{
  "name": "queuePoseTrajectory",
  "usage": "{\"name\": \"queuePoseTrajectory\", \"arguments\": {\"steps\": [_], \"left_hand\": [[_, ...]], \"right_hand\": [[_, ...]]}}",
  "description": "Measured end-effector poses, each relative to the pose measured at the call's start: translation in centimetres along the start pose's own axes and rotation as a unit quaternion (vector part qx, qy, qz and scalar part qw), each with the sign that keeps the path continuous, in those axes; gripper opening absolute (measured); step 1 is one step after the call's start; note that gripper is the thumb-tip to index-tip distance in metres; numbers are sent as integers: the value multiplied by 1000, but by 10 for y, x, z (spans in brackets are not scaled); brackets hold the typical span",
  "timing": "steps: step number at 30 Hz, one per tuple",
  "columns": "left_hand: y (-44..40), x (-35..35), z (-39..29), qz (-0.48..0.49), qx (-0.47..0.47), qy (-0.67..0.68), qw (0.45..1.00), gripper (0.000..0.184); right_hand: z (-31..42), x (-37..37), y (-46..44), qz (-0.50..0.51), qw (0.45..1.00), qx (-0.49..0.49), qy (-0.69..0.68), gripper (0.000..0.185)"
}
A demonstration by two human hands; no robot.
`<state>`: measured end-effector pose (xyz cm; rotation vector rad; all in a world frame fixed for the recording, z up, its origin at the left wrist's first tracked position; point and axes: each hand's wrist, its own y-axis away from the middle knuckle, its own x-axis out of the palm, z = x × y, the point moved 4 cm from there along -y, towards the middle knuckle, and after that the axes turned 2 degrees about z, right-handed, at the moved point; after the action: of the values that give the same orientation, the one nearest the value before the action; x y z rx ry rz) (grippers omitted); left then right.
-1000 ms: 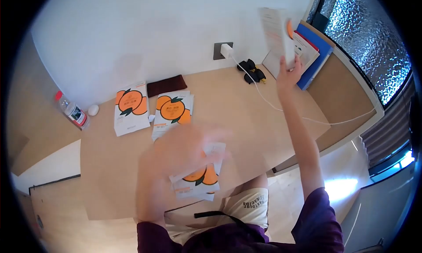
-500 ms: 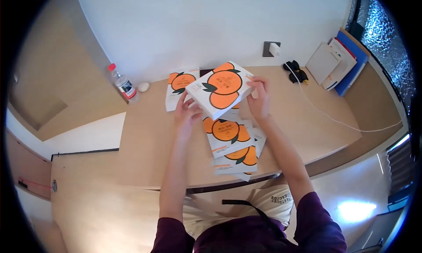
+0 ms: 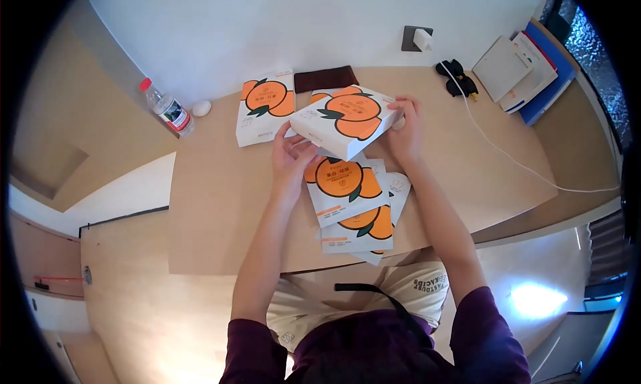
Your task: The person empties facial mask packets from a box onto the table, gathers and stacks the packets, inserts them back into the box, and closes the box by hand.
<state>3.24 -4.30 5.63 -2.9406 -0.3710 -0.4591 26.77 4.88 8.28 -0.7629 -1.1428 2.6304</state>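
Observation:
A white box printed with orange fruit [image 3: 350, 114] is held tilted above the table between both hands. My left hand [image 3: 294, 156] grips its near left corner, and my right hand [image 3: 406, 129] holds its right end with the fingers over the edge. A second box of the same print [image 3: 265, 109] lies to the left of the held one. Beneath and in front of the held box, several flat packets with orange fruit [image 3: 339, 184] overlap in a loose pile. Part of another orange-printed item behind the held box is mostly hidden.
A dark brown flat pouch [image 3: 325, 79] lies by the wall. Further left stand a red-capped bottle [image 3: 170, 110] and a small white round object [image 3: 201, 108]. To the right are black sunglasses [image 3: 458, 79], a white cable [image 3: 504, 156], a plugged-in charger [image 3: 422, 40] and leaning books and folders [image 3: 527, 74].
The held box has turned and tipped, so more of its near side wall shows. It has moved slightly right and away from the second box. My head view has shifted.

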Motion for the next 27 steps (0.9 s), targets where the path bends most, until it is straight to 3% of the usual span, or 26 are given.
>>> {"name": "queuePoseTrajectory", "arguments": {"steps": [2,3,5,7,14,17,20,21,22,24,27], "left_hand": [[-2,-6,6,-3,54,-75,996,66],[-4,-11,5,-30,106,-196,974,65],[-6,-21,2,-78,204,-426,878,61],[10,-1,-32,-102,257,-504,818,57],[20,29,-47,-69,435,-659,610,43],[14,44,-56,-32,492,-645,584,41],[6,54,-52,12,506,-617,602,41],[5,54,-48,-2,492,-593,637,40],[4,55,-40,-16,479,-567,670,39],[-2,55,-32,-20,435,-516,738,38],[-1,53,-20,11,356,-454,817,39]], "right_hand": [[0,3,-1,11,1000,5,-20,43],[0,4,-1,16,999,6,-30,43],[-2,6,-3,12,999,3,-43,42],[0,5,-3,15,999,3,-40,41],[5,-10,-10,-20,999,-24,-34,40],[2,-23,-15,-96,995,-31,-19,44],[-5,-28,-13,-169,982,36,-77,45],[-9,-29,-14,-191,973,67,-110,47],[-22,-23,-16,-140,955,161,-207,47],[-45,-5,-13,-30,858,340,-384,49],[-53,32,2,115,718,490,-481,58]]}}
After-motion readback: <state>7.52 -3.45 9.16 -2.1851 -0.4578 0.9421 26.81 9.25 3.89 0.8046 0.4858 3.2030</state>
